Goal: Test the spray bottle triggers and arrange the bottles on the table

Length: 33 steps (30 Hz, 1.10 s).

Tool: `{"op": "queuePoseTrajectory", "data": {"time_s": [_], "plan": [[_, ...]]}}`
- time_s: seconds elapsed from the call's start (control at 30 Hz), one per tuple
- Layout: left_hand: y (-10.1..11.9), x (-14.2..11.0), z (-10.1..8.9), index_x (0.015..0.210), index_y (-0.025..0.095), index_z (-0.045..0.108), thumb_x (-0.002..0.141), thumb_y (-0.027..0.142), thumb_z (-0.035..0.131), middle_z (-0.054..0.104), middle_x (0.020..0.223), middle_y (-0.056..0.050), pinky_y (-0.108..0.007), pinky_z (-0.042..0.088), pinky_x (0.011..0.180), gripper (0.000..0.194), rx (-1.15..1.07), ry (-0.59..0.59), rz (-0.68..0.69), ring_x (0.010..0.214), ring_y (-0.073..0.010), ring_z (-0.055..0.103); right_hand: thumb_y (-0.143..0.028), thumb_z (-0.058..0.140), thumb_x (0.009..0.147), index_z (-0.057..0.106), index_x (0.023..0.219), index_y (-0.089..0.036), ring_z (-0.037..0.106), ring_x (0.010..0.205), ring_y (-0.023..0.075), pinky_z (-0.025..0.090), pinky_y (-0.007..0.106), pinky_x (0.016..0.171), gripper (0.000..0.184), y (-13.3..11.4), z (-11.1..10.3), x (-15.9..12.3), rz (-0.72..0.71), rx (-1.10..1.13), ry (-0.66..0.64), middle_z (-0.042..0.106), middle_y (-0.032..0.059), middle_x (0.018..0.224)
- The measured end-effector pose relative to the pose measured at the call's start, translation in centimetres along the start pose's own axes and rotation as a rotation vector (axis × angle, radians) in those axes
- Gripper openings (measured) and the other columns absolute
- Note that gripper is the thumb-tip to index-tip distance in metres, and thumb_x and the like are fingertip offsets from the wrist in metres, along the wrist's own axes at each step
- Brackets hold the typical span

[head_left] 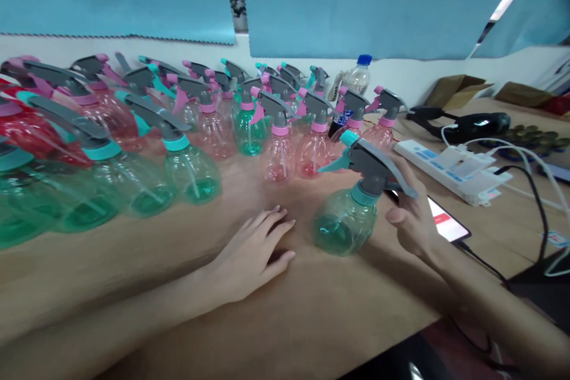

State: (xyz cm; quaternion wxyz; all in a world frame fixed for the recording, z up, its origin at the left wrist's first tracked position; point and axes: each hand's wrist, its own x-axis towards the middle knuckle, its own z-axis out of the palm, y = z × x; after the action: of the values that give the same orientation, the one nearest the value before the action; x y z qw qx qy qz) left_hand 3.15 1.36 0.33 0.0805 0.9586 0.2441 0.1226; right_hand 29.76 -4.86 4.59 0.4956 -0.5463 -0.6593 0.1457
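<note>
My right hand (416,217) is just right of a spray bottle (341,231) with clear green plastic, a teal collar and a grey trigger head. Its thumb stands apart from the bottle's neck, and the other fingers are partly hidden behind the rear of the head. The hand looks open; whether a finger touches the bottle I cannot tell. The bottle stands on the brown tabletop (285,320), with its teal nozzle pointing left. My left hand (252,255) lies palm down on the table left of this bottle, fingers spread, holding nothing.
Rows of green and pink spray bottles (191,172) fill the left and back. A power strip (445,169) with plugs and cables lies at right, near a lit phone (447,222) partly behind my right hand. A clear bottle with a blue cap (358,76) stands by the wall.
</note>
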Motion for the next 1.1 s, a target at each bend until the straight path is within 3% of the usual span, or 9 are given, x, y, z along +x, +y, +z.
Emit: {"op": "queuePoseTrajectory", "data": {"time_s": [0.07,0.13,0.27,0.37,0.5,0.6,0.77,0.93,1.1], "plan": [[0.1,0.0,0.0,0.13,0.014,0.049,0.094,0.037,0.05,0.048,0.137,-0.013,-0.044,0.034,0.105,0.043,-0.002,0.004,0.001,0.129,-0.0273,0.039,-0.065,0.059,0.073,0.043,0.128,-0.028,0.055,0.11,0.029,0.044,0.045,0.091,0.069,-0.2,-0.6,-1.0,-0.067,-0.099,-0.039,0.059,0.0068,0.119],[0.3,0.0,0.0,0.129,0.013,0.05,0.094,0.036,0.05,0.048,0.136,-0.013,-0.044,0.034,0.105,0.042,0.004,0.012,0.001,0.129,-0.0276,0.039,-0.055,0.068,0.072,0.043,0.126,-0.025,0.053,0.113,0.0304,0.043,0.047,0.092,0.066,-0.4,-0.9,-2.2,-0.02,-0.236,-0.067,0.056,0.0092,0.123],[0.7,-0.3,0.2,0.128,0.012,0.051,0.094,0.032,0.05,0.05,0.134,-0.013,-0.045,0.034,0.106,0.039,0.026,0.031,0.004,0.128,-0.0284,0.04,-0.051,0.074,0.067,0.048,0.115,-0.021,0.058,0.1,0.0297,0.047,0.049,0.084,0.062,-0.6,-0.4,-3.7,0.074,-0.351,-0.033,0.06,0.0108,0.11],[0.9,-0.9,0.2,0.127,0.012,0.051,0.093,0.03,0.051,0.052,0.132,-0.014,-0.045,0.036,0.104,0.038,0.031,0.045,0.011,0.127,-0.0287,0.043,-0.049,0.071,0.072,0.051,0.112,-0.022,0.06,0.094,0.0262,0.05,0.045,0.08,0.052,-0.8,0.3,-3.4,0.035,-0.38,-0.035,0.062,0.0081,0.103],[0.8,-2.3,0.2,0.127,0.013,0.05,0.093,0.03,0.052,0.053,0.13,-0.013,-0.045,0.038,0.102,0.039,0.017,0.083,0.004,0.125,-0.0285,0.045,-0.048,0.069,0.074,0.053,0.113,-0.022,0.058,0.1,0.0256,0.049,0.044,0.085,0.049,-1.3,1.5,-2.1,-0.041,-0.406,-0.093,0.06,0.0089,0.112],[0.5,-3.7,-0.2,0.126,0.015,0.05,0.092,0.026,0.051,0.055,0.127,-0.011,-0.044,0.041,0.101,0.036,0.011,0.126,-0.002,0.123,-0.0269,0.047,-0.052,0.068,0.074,0.055,0.112,-0.02,0.058,0.098,0.0252,0.05,0.043,0.084,0.051,-1.9,3.1,-0.8,-0.096,-0.419,-0.106,0.06,0.0102,0.111],[-0.1,-5.5,-1.1,0.122,0.014,0.052,0.091,0.02,0.048,0.056,0.124,-0.011,-0.043,0.043,0.098,0.031,0.056,0.208,0.026,0.12,-0.0267,0.048,-0.057,0.063,0.076,0.055,0.116,-0.018,0.06,0.085,0.0216,0.051,0.034,0.063,0.055,-3.1,7.2,2.6,-0.188,-0.348,-0.189,0.06,0.0097,0.104],[-0.2,-5.8,-1.4,0.118,0.012,0.054,0.089,0.017,0.052,0.056,0.12,-0.012,-0.044,0.043,0.099,0.03,0.024,0.198,-0.002,0.116,-0.0275,0.048,-0.06,0.062,0.075,0.058,0.115,-0.019,0.059,0.069,0.0184,0.051,0.036,0.064,0.058,-3.6,11.3,5.9,-0.168,-0.336,-0.18,0.062,0.0075,0.097],[0.1,-5.8,-1.4,0.113,0.013,0.058,0.086,0.015,0.053,0.05,0.128,-0.015,-0.046,0.04,0.101,0.027,-0.026,0.201,-0.014,0.121,-0.0296,0.044,-0.058,0.063,0.075,0.059,0.116,-0.013,0.063,0.087,0.0254,0.051,0.043,0.08,0.061,-3.3,13.2,7.6,-0.168,-0.337,-0.13,0.064,0.0122,0.109]]}}
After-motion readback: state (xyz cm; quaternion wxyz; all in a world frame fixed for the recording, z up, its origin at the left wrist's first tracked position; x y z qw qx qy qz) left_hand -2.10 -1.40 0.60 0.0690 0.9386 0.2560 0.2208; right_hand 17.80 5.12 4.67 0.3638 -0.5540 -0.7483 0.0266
